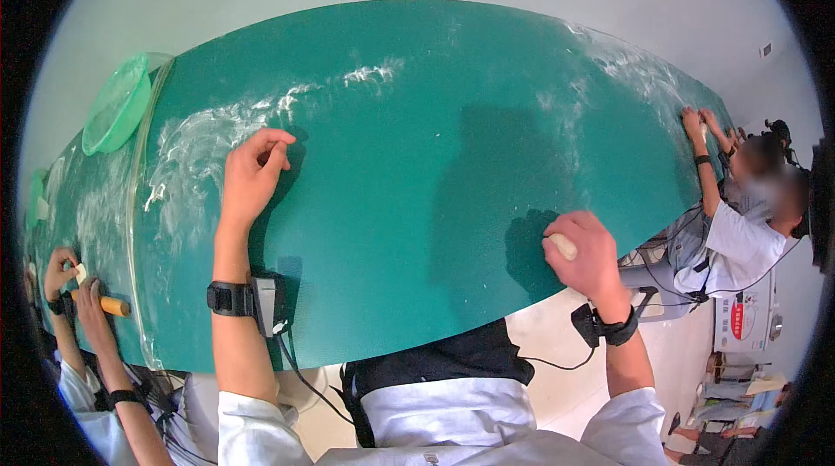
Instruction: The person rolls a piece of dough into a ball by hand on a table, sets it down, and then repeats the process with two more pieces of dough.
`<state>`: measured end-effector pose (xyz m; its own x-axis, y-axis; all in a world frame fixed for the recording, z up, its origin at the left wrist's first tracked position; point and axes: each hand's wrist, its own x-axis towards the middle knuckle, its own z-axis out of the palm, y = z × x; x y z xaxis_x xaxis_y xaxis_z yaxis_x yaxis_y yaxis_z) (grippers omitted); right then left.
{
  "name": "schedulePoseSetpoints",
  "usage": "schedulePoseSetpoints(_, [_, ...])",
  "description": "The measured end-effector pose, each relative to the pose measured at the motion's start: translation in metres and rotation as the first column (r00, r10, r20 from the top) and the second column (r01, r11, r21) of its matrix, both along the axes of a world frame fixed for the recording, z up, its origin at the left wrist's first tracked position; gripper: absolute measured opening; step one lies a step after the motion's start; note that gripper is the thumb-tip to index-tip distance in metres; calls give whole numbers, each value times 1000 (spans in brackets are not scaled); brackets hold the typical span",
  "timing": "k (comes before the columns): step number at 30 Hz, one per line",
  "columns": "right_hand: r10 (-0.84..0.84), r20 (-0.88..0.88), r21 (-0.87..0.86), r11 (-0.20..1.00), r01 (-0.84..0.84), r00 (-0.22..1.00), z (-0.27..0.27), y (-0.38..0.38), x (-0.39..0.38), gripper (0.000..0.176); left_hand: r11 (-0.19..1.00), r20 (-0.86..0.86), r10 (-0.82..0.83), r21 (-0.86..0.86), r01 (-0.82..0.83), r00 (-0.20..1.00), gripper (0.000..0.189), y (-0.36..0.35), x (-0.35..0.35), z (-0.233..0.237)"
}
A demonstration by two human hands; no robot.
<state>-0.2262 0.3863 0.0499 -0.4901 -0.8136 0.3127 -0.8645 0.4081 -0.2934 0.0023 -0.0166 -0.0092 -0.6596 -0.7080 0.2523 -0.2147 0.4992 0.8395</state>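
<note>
My right hand (584, 257) is closed around a pale lump of dough (564, 246), held just over the green table (374, 205) near its front edge. Part of the lump shows between the thumb and the curled fingers; the rest is hidden in the palm. Farther left, my left hand (255, 172) hovers above the tabletop beside smears of white flour (204, 140). Its fingers are bent in with the thumb against them, and the inside of the grip is out of sight.
A green plastic basin (118, 105) stands at the back left. At lower left, a co-worker's hands hold a small pale dough piece (81, 274) beside an orange rolling pin (115, 305). Other people's hands (703, 125) work at the far right edge. A cable (304, 383) hangs from my left wrist device.
</note>
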Motion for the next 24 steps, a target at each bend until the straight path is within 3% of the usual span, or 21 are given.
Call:
schedulePoseSetpoints(3, [0,-77,10,1000,1,997,-7,-9,0,12,1000,4,1,11,-1,1000,14,-1,0,0])
schedulePoseSetpoints(6, [-151,-48,37,988,153,987,-10,-15,-9,13,1000,-21,-7,7,7,1000,14,1,0,4])
schedulePoseSetpoints(8, [-147,-76,-133,982,136,986,-6,-15,-11,15,1000,70,11,-8,-11,997,14,2,2,9])
schedulePoseSetpoints(12, [-153,-101,-87,986,145,983,0,2,5,20,1000,-8,-19,9,20,1000,14,1,0,-1])
schedulePoseSetpoints(14, [-67,-59,-114,992,60,996,-6,-1,6,23,1000,4,-4,-2,4,1000,14,0,0,1])
schedulePoseSetpoints(21, [-179,-7,-28,983,179,984,-8,-18,-13,28,1000,18,-6,-28,7,1000,14,-1,-1,3])
schedulePoseSetpoints(23, [-161,-21,-210,966,153,987,-6,-13,-10,27,1000,-9,1,2,-1,1000,13,-2,1,-1])
schedulePoseSetpoints(24, [-160,-27,-204,967,151,987,-5,-10,-5,27,1000,-14,2,9,-1,1000,13,-1,1,-2])
